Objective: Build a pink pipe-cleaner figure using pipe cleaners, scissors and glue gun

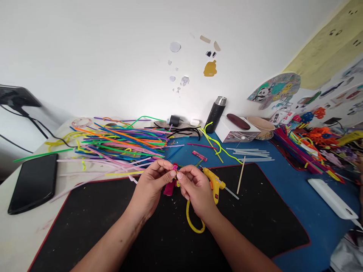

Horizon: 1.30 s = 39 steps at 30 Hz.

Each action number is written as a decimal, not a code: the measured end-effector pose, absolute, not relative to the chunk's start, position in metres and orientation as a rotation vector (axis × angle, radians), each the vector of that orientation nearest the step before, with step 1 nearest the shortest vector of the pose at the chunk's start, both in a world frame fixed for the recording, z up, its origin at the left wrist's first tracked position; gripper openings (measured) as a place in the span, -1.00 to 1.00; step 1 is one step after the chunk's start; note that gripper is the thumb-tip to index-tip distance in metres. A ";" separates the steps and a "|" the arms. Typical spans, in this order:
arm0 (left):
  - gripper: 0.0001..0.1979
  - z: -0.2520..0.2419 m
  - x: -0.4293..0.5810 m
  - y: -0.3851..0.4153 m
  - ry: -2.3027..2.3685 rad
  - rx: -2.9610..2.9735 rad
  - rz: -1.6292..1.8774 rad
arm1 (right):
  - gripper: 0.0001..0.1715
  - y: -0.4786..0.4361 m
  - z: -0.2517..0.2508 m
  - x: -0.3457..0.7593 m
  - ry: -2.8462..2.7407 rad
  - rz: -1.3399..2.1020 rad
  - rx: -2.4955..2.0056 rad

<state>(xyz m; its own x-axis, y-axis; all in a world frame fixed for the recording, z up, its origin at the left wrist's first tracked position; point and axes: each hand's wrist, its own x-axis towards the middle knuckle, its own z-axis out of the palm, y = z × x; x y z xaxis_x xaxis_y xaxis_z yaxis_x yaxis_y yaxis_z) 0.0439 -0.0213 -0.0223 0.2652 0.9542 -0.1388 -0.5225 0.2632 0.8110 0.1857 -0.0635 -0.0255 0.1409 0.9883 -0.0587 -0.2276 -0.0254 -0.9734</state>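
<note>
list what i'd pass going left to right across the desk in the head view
phone → pile of pipe cleaners → left hand → pink piece → right hand → glue gun → wooden stick → white board

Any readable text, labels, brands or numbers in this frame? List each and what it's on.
Nothing reads cleanly.
White-and-red packet: dark Chinese characters, too blurred to quote.
Panda fan: pictures only, no legible print.
Wall posters: print too small to read.
Black flask, glue gun, phone: no legible marking.
Pink piece pinched by left hand and right hand: no text.
</note>
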 end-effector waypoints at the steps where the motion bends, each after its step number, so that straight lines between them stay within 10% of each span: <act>1: -0.68 -0.023 0.044 -0.021 0.729 0.744 1.131 | -0.58 -0.064 -0.026 0.186 -0.910 1.236 -1.127; 17: -0.62 -0.022 0.018 -0.003 0.931 1.081 1.161 | -0.55 -0.063 -0.027 0.196 -0.813 1.252 -1.106; 23: -0.43 -0.024 -0.004 0.006 1.206 1.807 0.568 | -0.58 -0.066 -0.028 0.210 -0.790 1.224 -1.144; 39: -0.66 -0.047 0.020 -0.011 1.368 2.245 0.426 | -0.61 -0.074 -0.031 0.215 -0.829 1.279 -1.184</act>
<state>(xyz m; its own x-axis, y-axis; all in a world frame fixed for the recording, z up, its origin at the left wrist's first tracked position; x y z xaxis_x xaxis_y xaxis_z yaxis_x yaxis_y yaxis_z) 0.0197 -0.0112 -0.0470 0.4537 0.8910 0.0178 0.7438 -0.3897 0.5430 0.2145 -0.0739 -0.0310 0.1571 0.9765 -0.1478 -0.2641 -0.1026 -0.9590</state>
